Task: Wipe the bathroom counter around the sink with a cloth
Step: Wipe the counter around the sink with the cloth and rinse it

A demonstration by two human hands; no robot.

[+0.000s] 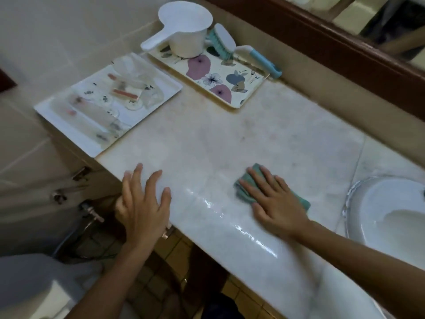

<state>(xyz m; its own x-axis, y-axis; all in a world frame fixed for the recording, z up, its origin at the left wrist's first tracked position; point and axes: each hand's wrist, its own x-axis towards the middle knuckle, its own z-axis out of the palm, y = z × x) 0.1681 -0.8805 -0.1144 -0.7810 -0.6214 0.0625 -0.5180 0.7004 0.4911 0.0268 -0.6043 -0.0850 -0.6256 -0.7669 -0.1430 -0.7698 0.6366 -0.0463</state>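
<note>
A pale marble counter (pixel 241 139) runs from the left wall to the white sink (pixel 386 210) at the right edge. A folded green cloth (pixel 247 186) lies flat on the counter left of the sink. My right hand (pixel 273 201) presses down on the cloth with straight, spread fingers and covers most of it. My left hand (pixel 143 201) rests at the counter's front left corner, fingers spread, holding nothing. A wet, shiny streak (pixel 232 217) shows on the marble between the hands, near the front edge.
A white tray (pixel 165 82) with clear toiletry items sits at the counter's left end. A flowered tray (pixel 220 77) behind it carries a white scoop (pixel 184 28) and a teal brush (pixel 224 40). A dark-framed mirror (pixel 345 42) runs along the back. Pipes (pixel 89 210) show below.
</note>
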